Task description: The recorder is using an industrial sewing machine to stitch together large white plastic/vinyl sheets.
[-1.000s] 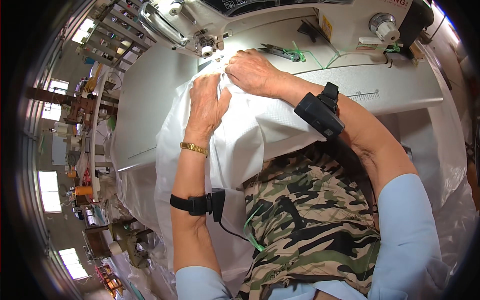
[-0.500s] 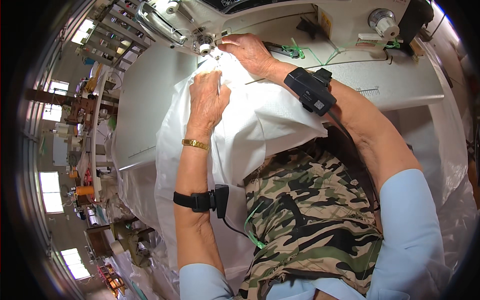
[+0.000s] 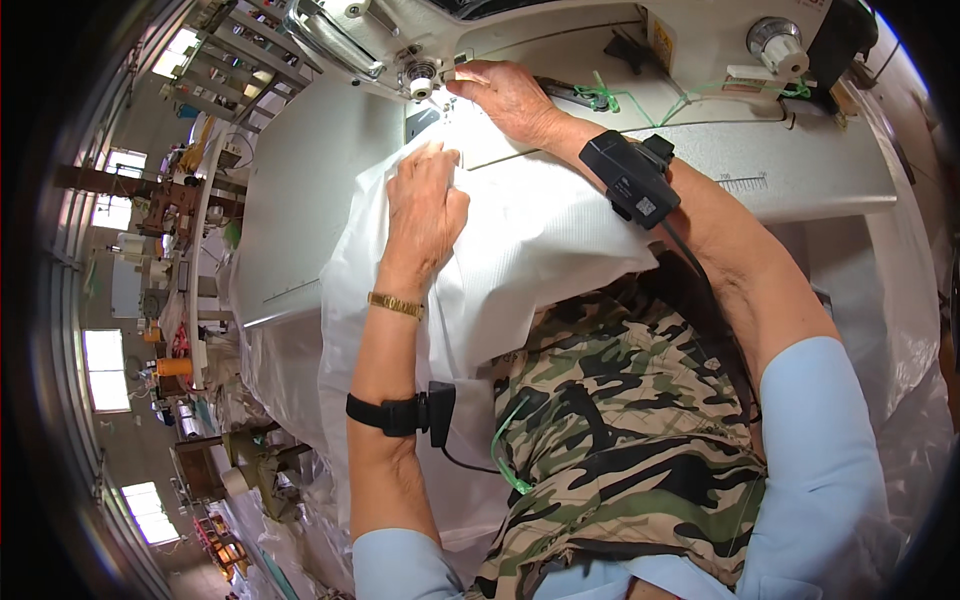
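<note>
A white woven plastic sheet [image 3: 510, 240] lies across the sewing machine's bed and hangs down over my lap. My left hand [image 3: 425, 205] rests on it in front of the needle area, fingers curled and bunching the sheet. Beside the needle, on its right, is my right hand [image 3: 510, 100], its thumb and fingers close together and pointing left. Glare and the hand itself hide what those fingertips hold. The sewing machine [image 3: 420, 80] has its lit needle area just left of them. A shiny metal plate [image 3: 422, 120] shows beside the sheet's far edge.
Green string [image 3: 655, 120] trails over the machine bed behind my right forearm. The handwheel-like knob [image 3: 778, 48] is at the upper right. The pale tabletop [image 3: 300, 190] extends left, and cluttered workbenches [image 3: 190, 250] stand beyond it.
My left hand has drawn back a little from the needle with the sheet, uncovering the metal plate. My right hand stays by the needle. The view has shifted slightly.
</note>
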Demonstrator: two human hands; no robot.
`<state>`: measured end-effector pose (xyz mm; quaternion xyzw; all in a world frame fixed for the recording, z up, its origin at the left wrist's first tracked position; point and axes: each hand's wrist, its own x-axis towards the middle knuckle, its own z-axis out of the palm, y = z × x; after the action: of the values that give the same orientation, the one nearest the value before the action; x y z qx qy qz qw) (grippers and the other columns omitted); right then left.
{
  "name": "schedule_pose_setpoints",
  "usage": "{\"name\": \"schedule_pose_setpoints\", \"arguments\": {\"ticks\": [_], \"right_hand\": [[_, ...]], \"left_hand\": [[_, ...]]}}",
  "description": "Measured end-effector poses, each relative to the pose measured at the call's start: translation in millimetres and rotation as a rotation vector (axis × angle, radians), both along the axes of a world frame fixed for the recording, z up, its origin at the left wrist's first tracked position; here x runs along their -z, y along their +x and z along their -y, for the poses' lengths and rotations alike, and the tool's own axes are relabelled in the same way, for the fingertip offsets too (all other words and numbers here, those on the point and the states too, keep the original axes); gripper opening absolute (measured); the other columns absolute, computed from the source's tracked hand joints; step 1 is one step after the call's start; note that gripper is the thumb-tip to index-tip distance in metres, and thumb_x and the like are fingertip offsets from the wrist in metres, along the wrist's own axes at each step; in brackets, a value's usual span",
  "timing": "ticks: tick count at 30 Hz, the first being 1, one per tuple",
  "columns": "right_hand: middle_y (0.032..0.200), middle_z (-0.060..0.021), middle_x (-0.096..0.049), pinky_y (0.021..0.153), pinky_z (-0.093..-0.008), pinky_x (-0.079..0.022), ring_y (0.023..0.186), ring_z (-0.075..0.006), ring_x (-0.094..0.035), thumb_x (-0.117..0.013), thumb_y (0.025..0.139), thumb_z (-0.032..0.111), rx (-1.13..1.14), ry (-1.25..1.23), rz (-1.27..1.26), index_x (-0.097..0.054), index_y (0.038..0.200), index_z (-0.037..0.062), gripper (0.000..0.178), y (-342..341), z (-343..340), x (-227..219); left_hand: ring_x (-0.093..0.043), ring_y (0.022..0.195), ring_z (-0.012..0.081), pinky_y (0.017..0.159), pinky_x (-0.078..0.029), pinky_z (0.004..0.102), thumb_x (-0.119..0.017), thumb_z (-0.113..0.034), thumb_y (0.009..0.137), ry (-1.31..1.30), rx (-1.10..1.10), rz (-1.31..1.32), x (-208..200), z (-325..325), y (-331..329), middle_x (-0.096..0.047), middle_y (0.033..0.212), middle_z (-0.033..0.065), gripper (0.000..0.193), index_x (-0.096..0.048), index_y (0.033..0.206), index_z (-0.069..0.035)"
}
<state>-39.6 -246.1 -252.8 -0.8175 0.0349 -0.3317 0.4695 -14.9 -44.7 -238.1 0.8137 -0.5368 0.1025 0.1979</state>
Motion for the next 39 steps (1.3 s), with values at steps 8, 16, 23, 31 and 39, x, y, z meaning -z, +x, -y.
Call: {"name": "schedule_pose_setpoints", "arguments": {"ticks": [8, 16, 23, 31, 39], "right_hand": [[0.101, -0.0191, -0.067, 0.084, -0.0368, -0.047, 0.091, -0.031, -0.062, -0.062, 0.089, 0.037, -0.06, 0.022, -0.04, -0.061, 0.117, 0.0051, 0.042, 3.8, -5.3, -2.5], [0.1, -0.0274, -0.065, 0.086, -0.0432, -0.047, 0.094, -0.04, -0.062, -0.06, 0.088, 0.033, 0.015, -0.012, -0.056, -0.057, 0.125, 0.0046, 0.046, 6.2, -3.3, -0.6], [0.1, -0.0263, -0.065, 0.086, -0.0437, -0.047, 0.097, -0.0399, -0.062, -0.058, 0.089, 0.031, 0.02, -0.01, -0.048, -0.059, 0.124, 0.0055, 0.044, 11.2, -4.7, 10.9], [0.089, -0.0158, -0.066, 0.073, -0.0431, -0.051, 0.083, -0.0371, -0.064, -0.065, 0.075, 0.035, -0.129, -0.226, -0.068, -0.066, 0.094, 0.0081, 0.033, 43.2, 14.3, 25.9], [0.108, -0.0191, -0.066, 0.089, -0.0382, -0.049, 0.1, -0.0317, -0.064, -0.055, 0.091, 0.02, 0.163, 0.122, 0.339, -0.061, 0.114, -0.0002, 0.031, -179.4, 2.5, -5.1]], "left_hand": [[-0.047, 0.12, 0.0319, 0.099, -0.035, 0.0474, -0.048, -0.009, 0.077, -0.028, 0.0, -0.014, 5.9, 3.3, 13.1, -0.058, 0.116, 0.0162, 0.032, -0.058, 0.107, -0.004], [-0.047, 0.119, 0.0304, 0.1, -0.034, 0.0464, -0.048, -0.01, 0.079, 0.028, -0.038, -0.022, 1.8, 5.3, 14.9, -0.059, 0.116, 0.014, 0.033, -0.057, 0.11, -0.004], [-0.047, 0.117, 0.0301, 0.099, -0.036, 0.0455, -0.05, -0.011, 0.079, 0.025, -0.05, -0.035, 6.4, 9.2, 17.7, -0.059, 0.115, 0.0144, 0.032, -0.057, 0.11, -0.004], [-0.05, 0.116, 0.0328, 0.103, -0.038, 0.0426, -0.055, -0.001, 0.075, -0.096, 0.108, 0.031, 35.1, 8.5, 67.6, -0.059, 0.117, 0.0173, 0.04, -0.06, 0.115, 0.0], [-0.045, 0.121, 0.0326, 0.106, -0.033, 0.0423, -0.049, -0.011, 0.085, 0.022, 0.022, -0.1, 29.0, -3.3, 70.1, -0.056, 0.123, 0.0185, 0.04, -0.055, 0.122, 0.003]]}}
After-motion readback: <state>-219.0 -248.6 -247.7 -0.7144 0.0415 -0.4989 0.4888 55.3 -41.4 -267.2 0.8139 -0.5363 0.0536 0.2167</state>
